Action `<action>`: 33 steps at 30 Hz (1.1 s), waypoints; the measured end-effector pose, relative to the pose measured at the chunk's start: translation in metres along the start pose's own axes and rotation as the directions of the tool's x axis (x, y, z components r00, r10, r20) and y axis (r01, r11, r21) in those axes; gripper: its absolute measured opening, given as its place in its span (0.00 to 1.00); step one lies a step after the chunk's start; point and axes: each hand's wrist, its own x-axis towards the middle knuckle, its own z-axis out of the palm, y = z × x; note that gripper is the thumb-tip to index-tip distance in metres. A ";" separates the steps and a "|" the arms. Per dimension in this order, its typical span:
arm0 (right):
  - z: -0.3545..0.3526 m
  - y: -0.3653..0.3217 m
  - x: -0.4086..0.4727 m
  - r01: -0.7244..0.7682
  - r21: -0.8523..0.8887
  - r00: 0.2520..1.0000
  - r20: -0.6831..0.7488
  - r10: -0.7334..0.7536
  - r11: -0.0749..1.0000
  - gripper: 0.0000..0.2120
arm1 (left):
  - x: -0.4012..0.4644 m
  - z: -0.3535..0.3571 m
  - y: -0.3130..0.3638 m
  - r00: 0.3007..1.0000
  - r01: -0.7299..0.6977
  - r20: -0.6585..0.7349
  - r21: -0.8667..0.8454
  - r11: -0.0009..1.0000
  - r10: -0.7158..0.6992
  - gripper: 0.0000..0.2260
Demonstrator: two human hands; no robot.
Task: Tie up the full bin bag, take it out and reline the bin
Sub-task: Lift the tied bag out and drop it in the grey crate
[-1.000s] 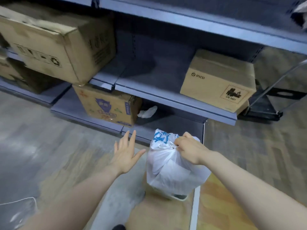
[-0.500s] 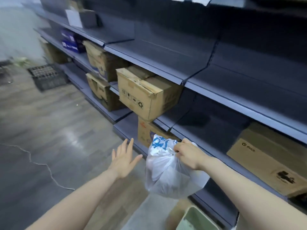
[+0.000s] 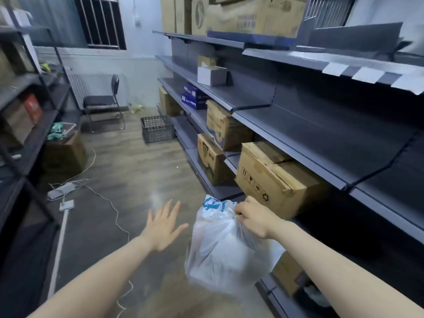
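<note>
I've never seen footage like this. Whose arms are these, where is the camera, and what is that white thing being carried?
No machine here: these are a person's own bare arms, filmed by a wide-angle camera worn on the head, looking forward and down. The right hand grips the gathered neck of a full white bin bag, which hangs in the air. The left hand is open and empty, fingers spread. Around them is a storeroom: grey shelves with cardboard boxes on the right, a dark crate and a chair farther back on the floor.
</note>
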 end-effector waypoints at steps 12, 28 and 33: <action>-0.052 -0.011 0.137 0.274 -0.205 0.950 -0.092 -0.297 0.940 0.09 | 0.064 -0.058 -0.041 0.981 0.189 -0.068 0.103 0.977 -0.182 0.66; -0.113 -0.018 0.360 0.304 -0.271 0.950 0.017 -0.311 0.913 0.08 | 0.228 -0.127 -0.150 0.953 0.283 -0.150 0.129 0.951 -0.263 0.46; -0.130 -0.031 0.436 0.305 -0.241 0.944 -0.051 -0.326 0.921 0.16 | 0.293 -0.152 -0.188 0.941 0.322 -0.144 0.116 0.939 -0.305 0.50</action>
